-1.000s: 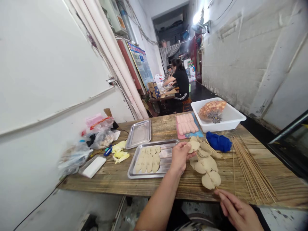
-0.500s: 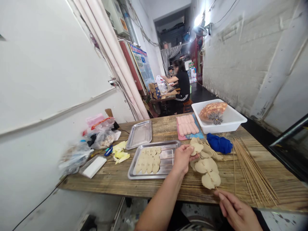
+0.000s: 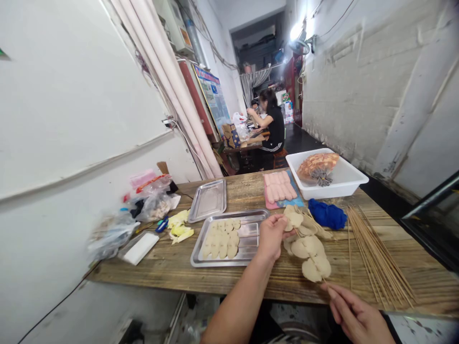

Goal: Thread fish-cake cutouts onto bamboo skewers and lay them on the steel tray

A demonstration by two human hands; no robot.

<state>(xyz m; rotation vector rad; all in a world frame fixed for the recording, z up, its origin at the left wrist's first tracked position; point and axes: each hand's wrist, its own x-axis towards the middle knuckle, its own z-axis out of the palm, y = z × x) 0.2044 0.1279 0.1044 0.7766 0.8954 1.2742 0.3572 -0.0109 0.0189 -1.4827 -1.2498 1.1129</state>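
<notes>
My right hand (image 3: 353, 308) pinches the lower end of a thin wooden skewer (image 3: 325, 281) near the table's front edge. Several flat beige slices (image 3: 311, 248) are threaded along it. At the far end, my left hand (image 3: 274, 234) grips a rounded beige slice (image 3: 293, 218) between thumb and fingers, by the skewer's tip. More beige slices (image 3: 319, 225) lie on the table behind, partly hidden. Left of my left hand, a metal tray (image 3: 199, 260) bears rows of filled skewers (image 3: 220, 239). Bare skewers (image 3: 376, 258) lie in a loose bundle to the right.
Pink sausages (image 3: 279, 186) in a pack lie at the back, beside a white tub (image 3: 333, 191) with a bagged item. A blue cloth (image 3: 327, 214) sits before the tub. Another metal tray (image 3: 207, 200), yellow scraps (image 3: 180, 227) and plastic bags (image 3: 154, 205) are leftward. A person (image 3: 274, 122) sits beyond.
My right hand and the lower end of the skewer have shifted slightly right. My left hand keeps its grip. The person at the back has raised a hand.
</notes>
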